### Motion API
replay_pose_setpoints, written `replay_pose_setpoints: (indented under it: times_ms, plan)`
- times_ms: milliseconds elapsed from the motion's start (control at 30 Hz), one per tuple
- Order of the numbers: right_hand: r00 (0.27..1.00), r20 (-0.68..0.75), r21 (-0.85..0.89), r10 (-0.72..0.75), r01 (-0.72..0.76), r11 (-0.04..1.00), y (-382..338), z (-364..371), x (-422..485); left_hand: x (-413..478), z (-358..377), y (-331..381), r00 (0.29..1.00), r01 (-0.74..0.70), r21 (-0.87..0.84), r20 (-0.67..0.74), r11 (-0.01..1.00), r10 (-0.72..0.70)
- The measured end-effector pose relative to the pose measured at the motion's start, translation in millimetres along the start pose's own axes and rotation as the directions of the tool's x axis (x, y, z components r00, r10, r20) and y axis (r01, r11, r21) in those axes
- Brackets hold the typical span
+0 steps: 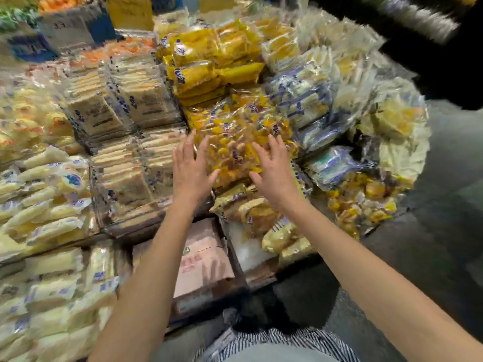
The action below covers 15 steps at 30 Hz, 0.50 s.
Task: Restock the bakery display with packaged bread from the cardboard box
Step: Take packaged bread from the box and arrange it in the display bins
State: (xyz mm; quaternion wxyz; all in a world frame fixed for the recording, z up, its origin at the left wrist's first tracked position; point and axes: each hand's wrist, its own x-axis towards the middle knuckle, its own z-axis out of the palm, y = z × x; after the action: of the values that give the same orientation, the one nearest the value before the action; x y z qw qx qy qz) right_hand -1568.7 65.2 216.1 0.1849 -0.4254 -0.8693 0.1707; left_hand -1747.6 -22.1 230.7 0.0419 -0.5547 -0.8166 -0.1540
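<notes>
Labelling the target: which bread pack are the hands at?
The clear bag of small yellow buns, centre, between the left hand and right hand. Sliced-bread packs lie left of it, blue-striped packs right.

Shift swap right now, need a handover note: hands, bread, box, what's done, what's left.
Left hand: open, fingers straight, at the left edge of the bag of small yellow buns.
Right hand: open, flat on the same bag's right side.
The bag lies on the display pile, in front of the yellow packs.
Cardboard box: below the hands, flap open.
Done: this bag looks placed.
Left: the gold-wrapped packs beside the flap, apparently not yet shelved. The frame is blurred.
</notes>
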Motion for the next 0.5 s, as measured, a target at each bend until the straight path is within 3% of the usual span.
replay_pose_setpoints:
  times_ms: [133, 300, 500]
  plan:
    - [0.960, 0.027, 0.060, 0.277, -0.279, 0.959, 89, -48, -56, -14, 24, 108, 0.991, -0.133, -0.076, -0.002, 0.988, 0.134]
    - [0.875, 0.011, 0.148, 0.484, -0.480, 0.865, 196, -98, -131, -39, 66, 258, 0.962, -0.262, -0.216, 0.012, 0.941, 0.271]
    - [0.582, -0.054, 0.346, 0.811, -0.751, 0.562, 327, -167, -248, -85, 114, 437, 0.911, -0.322, -0.382, 0.123, 0.866, 0.393]
